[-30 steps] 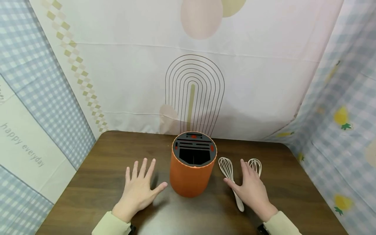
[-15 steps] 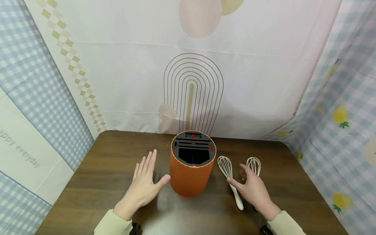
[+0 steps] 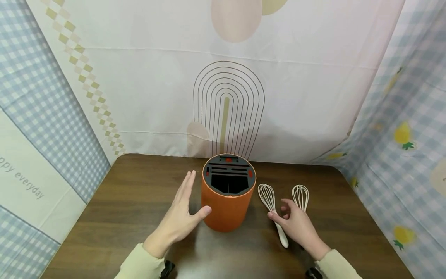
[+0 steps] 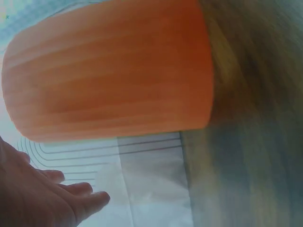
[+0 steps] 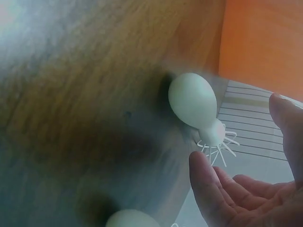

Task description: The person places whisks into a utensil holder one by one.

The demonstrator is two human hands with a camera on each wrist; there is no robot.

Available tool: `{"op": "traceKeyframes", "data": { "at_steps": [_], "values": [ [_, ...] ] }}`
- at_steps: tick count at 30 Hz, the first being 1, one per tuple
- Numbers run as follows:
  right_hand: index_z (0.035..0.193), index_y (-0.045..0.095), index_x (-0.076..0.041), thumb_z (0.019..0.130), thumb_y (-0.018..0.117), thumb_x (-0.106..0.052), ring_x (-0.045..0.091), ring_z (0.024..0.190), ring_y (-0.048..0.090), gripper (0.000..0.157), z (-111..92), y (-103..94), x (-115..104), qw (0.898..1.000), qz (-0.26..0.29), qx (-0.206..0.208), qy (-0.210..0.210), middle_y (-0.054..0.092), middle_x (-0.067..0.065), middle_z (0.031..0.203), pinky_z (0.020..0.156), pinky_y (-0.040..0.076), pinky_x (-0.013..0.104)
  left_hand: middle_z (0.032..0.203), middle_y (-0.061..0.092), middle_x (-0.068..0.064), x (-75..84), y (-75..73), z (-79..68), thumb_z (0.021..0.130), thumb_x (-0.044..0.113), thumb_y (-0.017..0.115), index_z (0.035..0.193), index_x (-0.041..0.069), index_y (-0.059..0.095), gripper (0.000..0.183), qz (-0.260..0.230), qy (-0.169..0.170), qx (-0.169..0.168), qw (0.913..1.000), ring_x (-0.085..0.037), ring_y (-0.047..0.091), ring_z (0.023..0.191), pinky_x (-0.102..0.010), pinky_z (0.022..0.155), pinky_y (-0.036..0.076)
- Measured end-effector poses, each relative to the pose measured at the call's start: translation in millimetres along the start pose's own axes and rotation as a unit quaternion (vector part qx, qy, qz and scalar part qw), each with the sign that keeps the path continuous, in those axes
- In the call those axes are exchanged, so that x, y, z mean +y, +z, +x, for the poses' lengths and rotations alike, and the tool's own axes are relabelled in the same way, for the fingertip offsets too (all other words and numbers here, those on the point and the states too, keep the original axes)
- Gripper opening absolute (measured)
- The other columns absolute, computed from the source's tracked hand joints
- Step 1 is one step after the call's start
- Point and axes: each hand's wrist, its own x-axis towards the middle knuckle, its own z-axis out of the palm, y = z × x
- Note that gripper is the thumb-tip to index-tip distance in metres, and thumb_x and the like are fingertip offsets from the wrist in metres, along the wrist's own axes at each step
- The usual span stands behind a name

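An orange cylindrical utensil holder (image 3: 224,213) with a black slotted top stands upright on the table. Just left of it is my left hand (image 3: 178,219), its fingers straight and close together, thumb spread toward the holder's side. Whether the thumb touches it I cannot tell. To the holder's right lie two white whisks. My right hand (image 3: 300,228) hovers between them, thumb and fingers loosely bent and apart, near the handle of the nearer whisk (image 3: 282,235). The other whisk (image 3: 301,195) shows its wire head; my hand covers most of its handle. In the right wrist view, nothing is between thumb and fingers.
The dark wooden table (image 3: 132,193) has rounded far corners. Behind it hangs a white patterned cloth (image 3: 156,85). Blue checked cloths stand on the left (image 3: 52,93) and right (image 3: 393,174).
My left hand has moved right, closer to the holder, its spread fingers coming together and turning sideways. My right hand's fingers have bent inward near the whisks. Holder and whisks have stayed put.
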Motion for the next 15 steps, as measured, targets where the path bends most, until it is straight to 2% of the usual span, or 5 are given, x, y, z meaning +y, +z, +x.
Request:
{"op": "traceKeyframes", "data": {
  "at_steps": [6,15],
  "values": [
    [0.136,0.047,0.000,0.083,0.071,-0.052,0.019,0.087,0.063,0.079,-2.5,1.4,4.6,1.000,0.000,-0.015,0.008,0.065,0.015,0.115,0.077,0.052,0.042,0.159,0.000,0.019,9.4,2.4,5.1,0.088,0.047,0.065,0.154,0.042,0.001,0.092,-0.056,0.006,-0.004,0.9984,-0.017,0.011,0.145,-0.064,0.106,0.025],
    [0.134,0.049,0.000,0.084,0.072,-0.050,0.017,0.085,0.063,0.074,-5.6,1.7,4.5,1.000,0.008,-0.022,0.019,0.066,0.014,0.112,0.076,0.052,0.040,0.158,0.005,0.020,19.7,5.8,12.2,0.089,0.048,0.064,0.154,0.040,0.008,0.086,-0.083,0.009,0.007,0.9965,-0.018,0.018,0.144,-0.064,0.106,0.025]
  ]
}}
